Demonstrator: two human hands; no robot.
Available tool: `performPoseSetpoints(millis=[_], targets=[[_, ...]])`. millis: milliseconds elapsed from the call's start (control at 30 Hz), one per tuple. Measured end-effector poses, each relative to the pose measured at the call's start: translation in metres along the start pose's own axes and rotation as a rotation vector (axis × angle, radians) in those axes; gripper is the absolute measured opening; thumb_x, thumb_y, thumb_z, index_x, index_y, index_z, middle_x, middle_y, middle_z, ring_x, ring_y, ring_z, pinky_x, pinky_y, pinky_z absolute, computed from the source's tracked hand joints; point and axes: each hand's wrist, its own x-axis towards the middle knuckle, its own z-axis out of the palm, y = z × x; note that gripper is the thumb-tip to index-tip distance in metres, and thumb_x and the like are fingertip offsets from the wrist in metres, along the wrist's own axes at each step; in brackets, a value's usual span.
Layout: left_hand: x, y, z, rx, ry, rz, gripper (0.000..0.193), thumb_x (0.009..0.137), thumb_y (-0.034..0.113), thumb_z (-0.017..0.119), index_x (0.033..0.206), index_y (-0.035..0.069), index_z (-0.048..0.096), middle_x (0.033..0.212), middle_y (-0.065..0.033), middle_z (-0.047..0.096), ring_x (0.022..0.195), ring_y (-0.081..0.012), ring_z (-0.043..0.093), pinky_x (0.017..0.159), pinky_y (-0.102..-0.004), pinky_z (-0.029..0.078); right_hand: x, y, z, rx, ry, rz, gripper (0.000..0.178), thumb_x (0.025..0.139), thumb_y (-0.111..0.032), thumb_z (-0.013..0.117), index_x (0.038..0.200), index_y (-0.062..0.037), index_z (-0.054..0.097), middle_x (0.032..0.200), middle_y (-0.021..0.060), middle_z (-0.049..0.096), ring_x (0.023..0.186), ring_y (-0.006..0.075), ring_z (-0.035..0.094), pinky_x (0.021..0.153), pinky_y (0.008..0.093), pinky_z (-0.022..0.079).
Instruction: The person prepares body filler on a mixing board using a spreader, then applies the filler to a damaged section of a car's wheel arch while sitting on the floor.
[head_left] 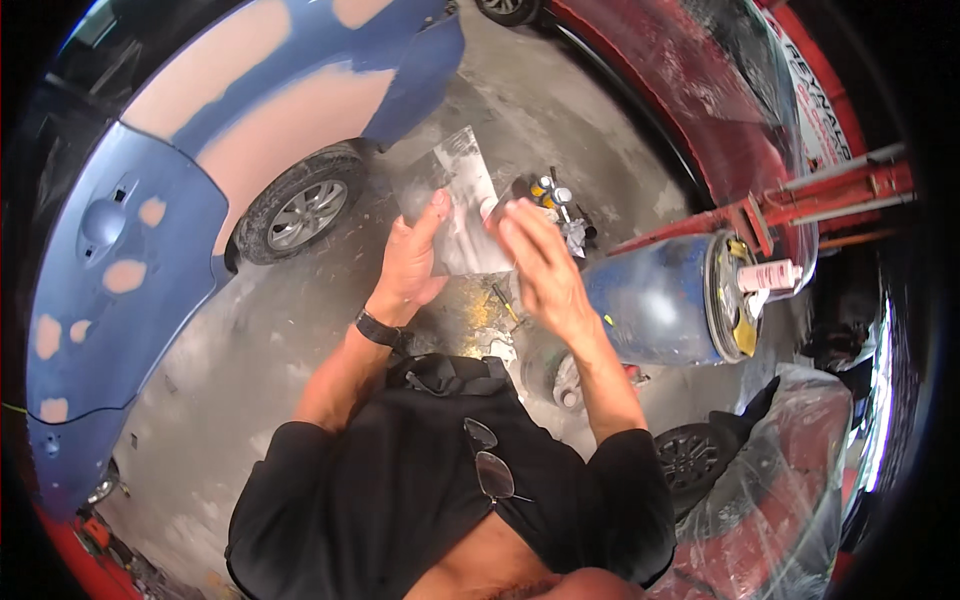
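My left hand (pixel 408 255), with a dark band at the wrist, grips the left edge of a thin flat board (pixel 466 165), thumb on top. Its surface is grey and smeared with whitish material. At the board's right edge is my right hand (pixel 545 270), fingers pressed together around a small dark piece (pixel 508 202), perhaps a spreader; blur and the fingers hide most of it. Both hands are in front of my body, above the floor.
A blue car (pixel 120 240) with pale filler patches stands left, its wheel (pixel 305 205) near my left hand. To the right lies a blue drum (pixel 650 300) with a pinkish tube (pixel 770 275) on its end. Small bottles (pixel 552 192) stand beyond; a plastic-covered red car (pixel 690 110) is far right.
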Motion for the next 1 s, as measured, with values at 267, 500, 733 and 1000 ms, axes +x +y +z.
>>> performPoseSetpoints(millis=[267,500,733,1000], targets=[[0.02,0.047,-0.059,0.298,0.184,0.281,0.027,0.1,0.028,0.058,0.1,0.002,0.068,0.092,0.001,0.067,0.079,-0.0043,0.059,0.071,-0.0227,0.048,0.055,0.014,0.038,-0.191,-0.009,0.12,0.055,0.088,-0.003,0.05,0.141,-0.0152,0.049,0.144,0.0186,0.046,0.134,0.0433,0.041,0.109,0.0659,0.026],[0.037,0.054,-0.088,0.505,0.351,0.405,0.037,0.101,0.031,0.057,0.088,-0.002,0.069,0.074,0.005,0.062,0.069,-0.0036,0.05,0.059,-0.0259,0.042,0.111,-0.009,0.062,-0.433,-0.195,0.008,0.062,0.079,0.001,0.059,0.138,-0.0172,0.055,0.139,0.0142,0.052,0.131,0.0389,0.046,0.11,0.062,0.027],[0.063,0.057,-0.112,0.42,0.479,0.252,0.037,0.099,0.033,0.059,0.092,-0.002,0.069,0.079,-0.0021,0.067,0.069,-0.0067,0.058,0.059,-0.0271,0.047,0.145,0.054,0.094,0.24,-0.401,-0.028,0.066,0.075,0.009,0.058,0.137,-0.0142,0.056,0.14,0.0155,0.052,0.132,0.0387,0.046,0.11,0.0614,0.029],[0.122,0.034,-0.13,0.067,0.601,0.134,0.034,0.1,0.031,0.058,0.113,-0.001,0.062,0.099,-0.0079,0.069,0.084,-0.0152,0.068,0.072,-0.0316,0.056,0.126,0.187,0.157,0.106,-0.603,-0.095,0.068,0.079,0.007,0.052,0.143,-0.017,0.05,0.144,0.0163,0.047,0.129,0.0446,0.046,0.107,0.0617,0.035]])
